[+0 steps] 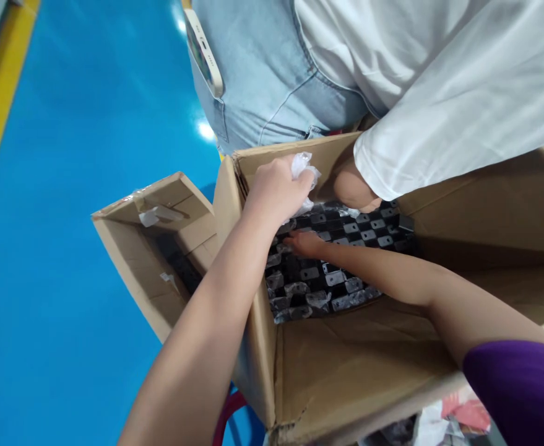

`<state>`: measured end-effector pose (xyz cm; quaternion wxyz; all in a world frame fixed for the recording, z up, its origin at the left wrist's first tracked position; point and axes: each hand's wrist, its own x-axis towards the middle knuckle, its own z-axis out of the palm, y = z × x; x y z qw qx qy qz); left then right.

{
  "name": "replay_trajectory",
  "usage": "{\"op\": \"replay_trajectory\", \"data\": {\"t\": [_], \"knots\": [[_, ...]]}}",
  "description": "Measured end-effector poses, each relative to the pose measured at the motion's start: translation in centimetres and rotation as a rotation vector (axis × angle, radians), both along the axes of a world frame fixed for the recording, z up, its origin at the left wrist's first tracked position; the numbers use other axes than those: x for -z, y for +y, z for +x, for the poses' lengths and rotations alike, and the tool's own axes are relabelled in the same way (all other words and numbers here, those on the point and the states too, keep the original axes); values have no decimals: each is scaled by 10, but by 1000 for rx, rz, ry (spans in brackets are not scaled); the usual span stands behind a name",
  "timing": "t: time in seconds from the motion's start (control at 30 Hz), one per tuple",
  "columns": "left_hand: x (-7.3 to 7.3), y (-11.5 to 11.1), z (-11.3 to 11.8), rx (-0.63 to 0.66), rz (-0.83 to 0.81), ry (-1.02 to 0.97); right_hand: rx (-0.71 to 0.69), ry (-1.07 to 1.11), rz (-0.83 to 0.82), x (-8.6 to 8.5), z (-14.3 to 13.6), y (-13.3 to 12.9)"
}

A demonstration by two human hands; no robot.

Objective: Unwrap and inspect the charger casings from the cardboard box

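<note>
My left hand (278, 189) is closed around crumpled clear plastic wrap (304, 166) above the near-left end of a deep cardboard box (336, 365). Lower down, inside that box, my right hand (305, 244) has its fingers bent together at the left side of the packed parts. What its fingertips pinch is too small to make out. The parts are black metal brackets (335, 277) with round holes, standing in tight rows. Clear plastic film (318, 301) lies over some of them along the left and front.
A co-worker in a white shirt (420, 93) and jeans leans over the far side, one arm (358, 189) reaching into the box. A smaller open carton (160, 217) stands at the left on the blue floor (67, 248). A phone (204, 52) sticks out of the jeans pocket.
</note>
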<state>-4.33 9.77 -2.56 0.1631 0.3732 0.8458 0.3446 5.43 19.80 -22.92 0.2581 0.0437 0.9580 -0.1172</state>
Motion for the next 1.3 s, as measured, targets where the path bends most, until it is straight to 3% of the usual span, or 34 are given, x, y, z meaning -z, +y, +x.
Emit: {"op": "replay_trajectory", "data": {"t": [0.3, 0.57, 0.77, 1.07, 1.3], "knots": [[1, -2, 0, -14, 64, -38, -138, 13, -15, 19, 8, -7], [1, -4, 1, -25, 84, -60, 77, 77, -70, 27, 3, -8], [3, -2, 0, -16, 92, -34, 231, 158, -175, 21, -1, 0], [2, -3, 1, -21, 76, -48, 455, 253, -203, 19, -5, 7], [1, -2, 1, -34, 76, -54, 521, 350, -163, 8, -13, 9]]}}
